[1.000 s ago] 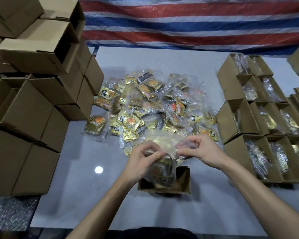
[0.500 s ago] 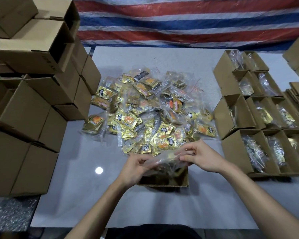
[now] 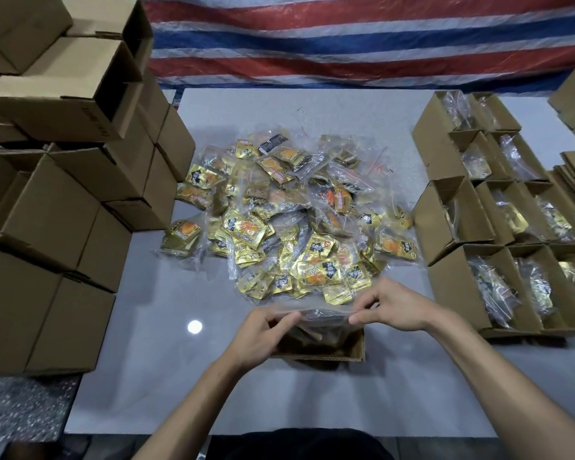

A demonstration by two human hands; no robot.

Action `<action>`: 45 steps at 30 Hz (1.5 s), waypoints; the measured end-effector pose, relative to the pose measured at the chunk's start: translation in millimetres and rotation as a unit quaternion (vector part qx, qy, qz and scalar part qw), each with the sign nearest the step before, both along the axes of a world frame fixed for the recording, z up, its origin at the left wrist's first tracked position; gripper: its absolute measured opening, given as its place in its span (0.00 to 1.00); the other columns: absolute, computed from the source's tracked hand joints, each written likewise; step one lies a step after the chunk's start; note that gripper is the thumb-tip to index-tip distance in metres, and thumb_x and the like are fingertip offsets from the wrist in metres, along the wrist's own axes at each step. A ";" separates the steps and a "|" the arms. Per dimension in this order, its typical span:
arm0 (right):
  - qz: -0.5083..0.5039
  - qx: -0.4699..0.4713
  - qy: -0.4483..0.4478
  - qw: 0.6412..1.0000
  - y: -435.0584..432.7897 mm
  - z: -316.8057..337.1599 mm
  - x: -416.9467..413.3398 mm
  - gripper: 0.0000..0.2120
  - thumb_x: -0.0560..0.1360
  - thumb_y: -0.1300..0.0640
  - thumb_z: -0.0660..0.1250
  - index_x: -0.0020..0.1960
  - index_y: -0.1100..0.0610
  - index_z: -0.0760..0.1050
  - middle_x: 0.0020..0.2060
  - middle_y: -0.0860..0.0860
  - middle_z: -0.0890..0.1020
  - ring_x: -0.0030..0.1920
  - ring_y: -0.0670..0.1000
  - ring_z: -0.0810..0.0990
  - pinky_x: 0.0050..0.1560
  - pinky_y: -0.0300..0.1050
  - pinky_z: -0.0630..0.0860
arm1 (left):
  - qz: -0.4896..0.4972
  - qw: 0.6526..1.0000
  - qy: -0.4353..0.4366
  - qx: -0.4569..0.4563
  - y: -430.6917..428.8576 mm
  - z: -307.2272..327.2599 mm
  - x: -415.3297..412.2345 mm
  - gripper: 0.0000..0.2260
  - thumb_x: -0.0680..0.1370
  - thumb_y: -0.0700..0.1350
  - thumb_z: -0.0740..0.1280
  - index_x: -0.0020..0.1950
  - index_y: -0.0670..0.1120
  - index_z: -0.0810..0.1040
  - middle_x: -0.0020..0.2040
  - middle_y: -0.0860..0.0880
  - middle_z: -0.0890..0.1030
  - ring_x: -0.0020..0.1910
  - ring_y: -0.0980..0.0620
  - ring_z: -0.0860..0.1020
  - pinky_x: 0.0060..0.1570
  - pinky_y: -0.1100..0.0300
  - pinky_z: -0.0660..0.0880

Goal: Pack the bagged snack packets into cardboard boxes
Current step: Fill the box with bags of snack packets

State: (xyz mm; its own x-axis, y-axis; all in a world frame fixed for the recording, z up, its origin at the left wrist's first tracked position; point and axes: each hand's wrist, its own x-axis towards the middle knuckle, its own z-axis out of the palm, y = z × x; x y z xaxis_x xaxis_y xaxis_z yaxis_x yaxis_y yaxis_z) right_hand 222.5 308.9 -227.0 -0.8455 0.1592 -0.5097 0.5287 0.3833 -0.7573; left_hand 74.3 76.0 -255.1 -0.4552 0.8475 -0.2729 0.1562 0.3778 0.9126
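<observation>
Both the left hand (image 3: 263, 330) and right hand (image 3: 392, 310) pinch the top of the bag (image 3: 322, 315), which has dropped from above into the box (image 3: 359, 346) on the tabletop (image 3: 146, 327), so it seems nearly packed, with only tucking in left.

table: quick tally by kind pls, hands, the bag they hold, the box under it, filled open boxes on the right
hands: 2, left hand and right hand
bag: 1, pinched by both
box under it: 1
filled boxes on the right: 10 in view
total: 14
</observation>
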 end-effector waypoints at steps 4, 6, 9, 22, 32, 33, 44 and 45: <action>0.006 0.037 -0.033 0.999 -2.7 -11.0 -0.6 0.07 0.79 0.61 0.69 0.49 0.54 0.86 0.43 0.45 0.86 0.46 0.40 0.82 0.49 0.33 0.76 | 0.053 0.998 -0.043 -0.009 0.9 -11.5 0.5 0.07 0.80 0.42 0.68 0.49 0.50 0.86 0.46 0.57 0.86 0.47 0.64 0.81 0.48 0.72 0.72; 0.004 0.044 -0.057 0.997 -4.5 -18.9 1.2 0.11 0.80 0.66 0.64 0.52 0.58 0.84 0.44 0.48 0.86 0.45 0.38 0.83 0.52 0.35 0.78 | 0.073 0.996 -0.047 -0.032 1.2 -17.2 -0.4 0.06 0.78 0.37 0.70 0.47 0.46 0.85 0.41 0.56 0.85 0.42 0.63 0.80 0.46 0.70 0.73; -0.042 0.061 -0.073 0.995 -10.4 -30.6 3.0 0.13 0.79 0.70 0.59 0.47 0.58 0.78 0.45 0.58 0.86 0.45 0.42 0.85 0.52 0.40 0.81 | 0.080 0.994 -0.045 -0.059 1.3 -22.8 0.2 0.06 0.77 0.37 0.70 0.46 0.47 0.84 0.36 0.58 0.83 0.38 0.64 0.80 0.43 0.70 0.73; -0.100 0.297 -0.041 0.949 -39.9 -61.9 -2.9 0.06 0.73 0.57 0.70 0.42 0.47 0.76 0.36 0.40 0.80 0.47 0.45 0.77 0.43 0.40 0.69 | 0.051 0.935 0.295 -0.193 17.2 -49.5 3.2 0.03 0.77 0.50 0.67 0.44 0.53 0.78 0.38 0.55 0.83 0.44 0.52 0.77 0.48 0.60 0.65; 0.002 0.448 0.054 0.893 -55.3 -86.0 10.3 0.07 0.62 0.53 0.81 0.30 0.48 0.82 0.39 0.44 0.79 0.47 0.53 0.76 0.50 0.50 0.71 | -0.019 0.876 0.417 -0.244 7.9 -72.0 7.7 0.10 0.80 0.51 0.60 0.48 0.54 0.80 0.51 0.57 0.77 0.49 0.51 0.67 0.49 0.58 0.59; 0.009 0.452 0.047 0.891 -55.6 -87.4 11.2 0.07 0.63 0.52 0.80 0.30 0.47 0.83 0.41 0.44 0.80 0.50 0.54 0.77 0.53 0.50 0.68 | -0.034 0.875 0.415 -0.248 6.8 -74.1 7.1 0.14 0.82 0.54 0.57 0.48 0.54 0.81 0.52 0.57 0.76 0.52 0.52 0.68 0.51 0.58 0.60; 0.050 0.347 -0.018 0.936 -53.3 -96.4 16.3 0.30 0.79 0.34 0.44 0.65 0.45 0.78 0.63 0.41 0.76 0.76 0.49 0.55 0.73 0.48 0.49 | -0.094 0.922 0.305 -0.218 -0.3 -69.5 2.2 0.19 0.81 0.62 0.50 0.55 0.56 0.77 0.54 0.58 0.78 0.56 0.54 0.71 0.60 0.58 0.62; 0.049 0.335 -0.017 0.941 -52.5 -97.0 16.8 0.30 0.78 0.33 0.45 0.66 0.44 0.76 0.62 0.41 0.76 0.75 0.48 0.56 0.73 0.47 0.50 | -0.095 0.928 0.291 -0.213 -0.6 -68.5 2.2 0.16 0.81 0.61 0.52 0.54 0.56 0.76 0.54 0.58 0.78 0.55 0.54 0.71 0.59 0.59 0.63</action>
State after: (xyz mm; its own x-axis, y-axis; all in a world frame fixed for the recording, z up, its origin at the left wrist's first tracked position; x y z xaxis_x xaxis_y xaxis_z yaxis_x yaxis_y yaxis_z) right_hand 239.3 256.5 -323.9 -0.8581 0.3769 -0.3488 0.4855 0.8169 -0.3115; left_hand 76.5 75.3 -323.6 -0.4840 0.7990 -0.3568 0.6767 0.6002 0.4263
